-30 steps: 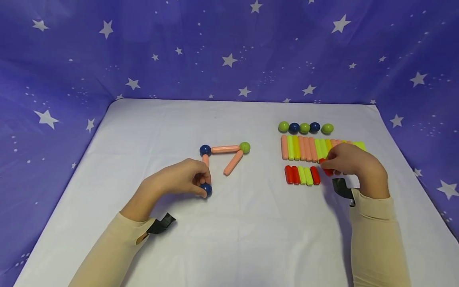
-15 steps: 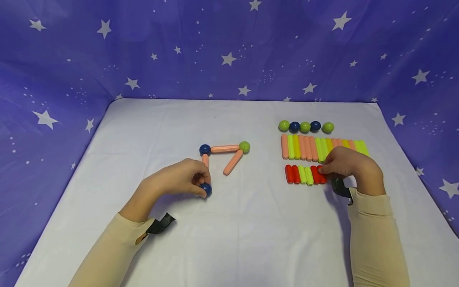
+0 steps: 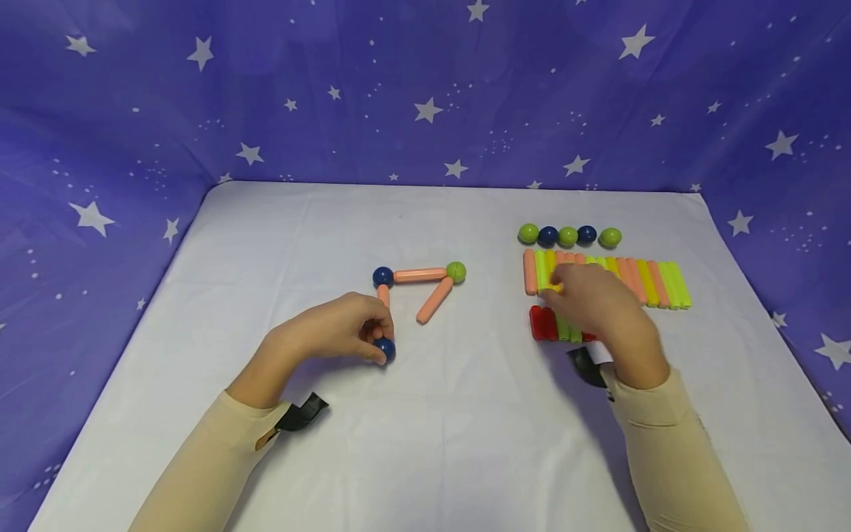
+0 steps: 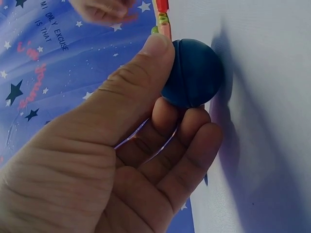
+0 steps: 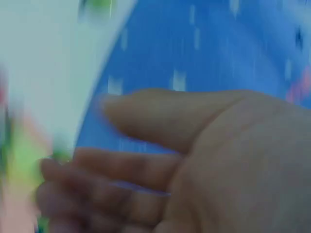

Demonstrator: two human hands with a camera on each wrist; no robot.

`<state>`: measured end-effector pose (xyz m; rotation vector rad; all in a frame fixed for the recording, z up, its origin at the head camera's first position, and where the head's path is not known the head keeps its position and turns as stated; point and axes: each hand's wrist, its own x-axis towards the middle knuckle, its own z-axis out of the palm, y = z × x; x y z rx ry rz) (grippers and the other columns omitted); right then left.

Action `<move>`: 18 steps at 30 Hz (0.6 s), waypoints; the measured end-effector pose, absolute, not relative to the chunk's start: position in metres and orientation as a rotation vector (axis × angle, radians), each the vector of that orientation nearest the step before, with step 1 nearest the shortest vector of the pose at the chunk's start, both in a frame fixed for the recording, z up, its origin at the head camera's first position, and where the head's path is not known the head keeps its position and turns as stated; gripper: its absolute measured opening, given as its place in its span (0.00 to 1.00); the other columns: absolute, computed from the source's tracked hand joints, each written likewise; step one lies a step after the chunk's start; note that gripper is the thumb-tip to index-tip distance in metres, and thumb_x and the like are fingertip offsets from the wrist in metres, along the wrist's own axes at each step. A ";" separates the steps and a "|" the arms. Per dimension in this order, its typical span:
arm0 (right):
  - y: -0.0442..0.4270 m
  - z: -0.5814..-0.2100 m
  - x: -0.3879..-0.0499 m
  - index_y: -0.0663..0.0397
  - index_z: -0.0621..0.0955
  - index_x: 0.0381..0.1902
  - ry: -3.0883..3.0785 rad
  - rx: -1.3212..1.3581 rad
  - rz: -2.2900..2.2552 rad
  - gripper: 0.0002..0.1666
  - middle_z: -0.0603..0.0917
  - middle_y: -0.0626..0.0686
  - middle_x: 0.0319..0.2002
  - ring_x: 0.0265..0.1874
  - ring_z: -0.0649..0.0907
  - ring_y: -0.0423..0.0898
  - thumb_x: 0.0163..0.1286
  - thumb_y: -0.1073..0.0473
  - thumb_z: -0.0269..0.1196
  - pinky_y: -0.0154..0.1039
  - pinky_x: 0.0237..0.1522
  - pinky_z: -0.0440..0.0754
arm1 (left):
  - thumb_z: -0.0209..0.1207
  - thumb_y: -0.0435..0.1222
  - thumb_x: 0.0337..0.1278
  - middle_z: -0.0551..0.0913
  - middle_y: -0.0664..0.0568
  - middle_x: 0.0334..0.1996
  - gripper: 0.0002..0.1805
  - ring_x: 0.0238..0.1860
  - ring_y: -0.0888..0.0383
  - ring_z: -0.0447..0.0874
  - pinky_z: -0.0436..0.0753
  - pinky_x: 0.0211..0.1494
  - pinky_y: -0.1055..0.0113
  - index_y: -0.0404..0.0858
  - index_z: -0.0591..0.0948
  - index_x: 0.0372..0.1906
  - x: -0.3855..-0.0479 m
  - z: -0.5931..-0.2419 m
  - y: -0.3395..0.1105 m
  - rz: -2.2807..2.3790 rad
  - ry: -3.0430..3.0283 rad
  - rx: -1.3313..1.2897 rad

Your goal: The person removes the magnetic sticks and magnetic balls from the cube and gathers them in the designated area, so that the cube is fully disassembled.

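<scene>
My left hand (image 3: 329, 329) pinches a blue ball (image 4: 197, 73) near the tabletop, thumb on one side and fingertips on the other. A pink rod (image 3: 383, 293), partly hidden by that hand, comes down from a second blue ball (image 3: 383, 276). Another pink rod (image 3: 419, 275) runs from there to a green ball (image 3: 456, 272), and a slanted pink rod (image 3: 435, 300) touches this ball. Blurred, my right hand (image 3: 605, 303) hovers over the long and short rods and covers some. In the right wrist view its thumb and fingers stand apart with nothing between them.
On the right lies a row of long pink, green and yellow rods (image 3: 648, 284). In front are short red rods (image 3: 538, 324) and green ones; behind is a row of green and blue balls (image 3: 567, 236). A star-printed purple cloth (image 3: 372, 133) surrounds the white table (image 3: 425, 443).
My right hand set a red rod against the end of the short row, let go and moved left over the rods. The left hand kept its hold on the blue ball.
</scene>
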<state>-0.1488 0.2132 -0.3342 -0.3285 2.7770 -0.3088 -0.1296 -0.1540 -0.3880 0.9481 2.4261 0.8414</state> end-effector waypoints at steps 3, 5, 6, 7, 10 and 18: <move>0.160 -0.351 -0.141 0.53 0.66 0.71 2.770 -0.540 -0.407 0.31 0.81 0.56 0.40 0.36 0.79 0.51 0.73 0.52 0.56 0.50 0.44 0.78 | 0.76 0.39 0.44 0.79 0.55 0.30 0.14 0.31 0.59 0.76 0.77 0.35 0.68 0.45 0.81 0.34 -0.130 -0.388 -0.154 0.838 2.429 0.945; 0.132 -0.364 -0.137 0.44 0.61 0.75 2.723 -0.666 -0.439 0.34 0.79 0.57 0.42 0.34 0.79 0.49 0.74 0.50 0.56 0.48 0.41 0.79 | 0.76 0.39 0.44 0.79 0.55 0.30 0.14 0.31 0.59 0.76 0.77 0.34 0.67 0.45 0.81 0.34 -0.130 -0.388 -0.154 0.839 2.429 0.950; 0.121 -0.370 -0.136 0.41 0.61 0.75 2.702 -0.703 -0.432 0.34 0.78 0.58 0.45 0.34 0.79 0.49 0.74 0.50 0.55 0.48 0.41 0.79 | 0.76 0.39 0.44 0.79 0.55 0.30 0.14 0.31 0.59 0.76 0.77 0.34 0.67 0.45 0.81 0.34 -0.131 -0.388 -0.154 0.842 2.428 0.958; 0.114 -0.375 -0.134 0.39 0.63 0.74 2.696 -0.730 -0.409 0.32 0.77 0.59 0.48 0.36 0.80 0.50 0.75 0.49 0.55 0.49 0.43 0.79 | 0.76 0.39 0.44 0.78 0.55 0.29 0.14 0.31 0.59 0.76 0.77 0.34 0.67 0.45 0.81 0.34 -0.131 -0.389 -0.153 0.842 2.428 0.963; 0.104 -0.385 -0.131 0.43 0.75 0.62 2.719 -0.739 -0.354 0.21 0.74 0.59 0.50 0.34 0.79 0.50 0.75 0.47 0.54 0.48 0.41 0.79 | 0.76 0.39 0.43 0.78 0.55 0.29 0.14 0.31 0.59 0.76 0.77 0.34 0.67 0.45 0.81 0.34 -0.132 -0.389 -0.152 0.850 2.421 0.972; 0.112 -0.395 -0.135 0.51 0.74 0.49 2.877 -0.655 -0.255 0.16 0.75 0.53 0.32 0.27 0.77 0.49 0.67 0.54 0.64 0.42 0.29 0.77 | 0.77 0.38 0.42 0.78 0.56 0.28 0.15 0.30 0.58 0.76 0.77 0.34 0.68 0.44 0.81 0.33 -0.131 -0.389 -0.152 0.851 2.422 0.979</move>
